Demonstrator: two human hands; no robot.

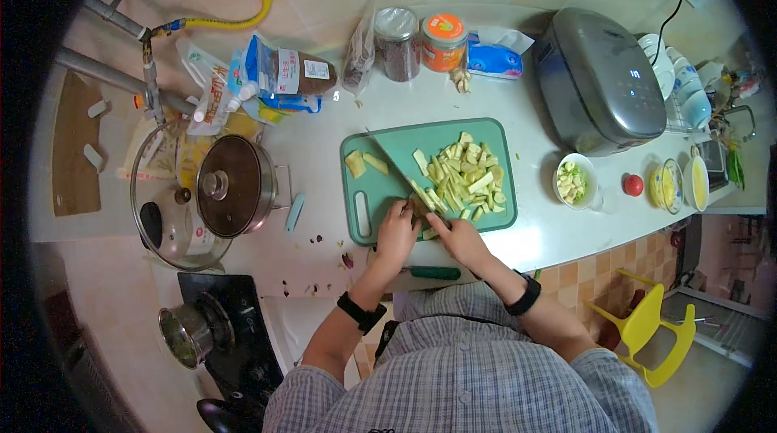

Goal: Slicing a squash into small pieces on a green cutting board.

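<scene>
A green cutting board [388,184] lies on the white counter before me. Many pale green vegetable pieces [464,172] are heaped on its right half, and two flat pieces [365,163] lie at its upper left. My right hand [461,239] is closed around the handle end of a kitchen knife [393,157], whose blade points up and left across the board. Beside the blade, my left hand [397,231] presses its fingertips on vegetable pieces at the board's near edge; the fingers partly hide them. A tool with a green handle [435,273] lies by the counter's front edge.
A lidded pot [234,185] and a large glass lid [182,254] stand left. A rice cooker [601,81], a white bowl of chopped food [572,181] and a tomato [632,185] are right. Jars [397,47] line the wall. A saucepan [185,336] sits by the black cooktop [240,324].
</scene>
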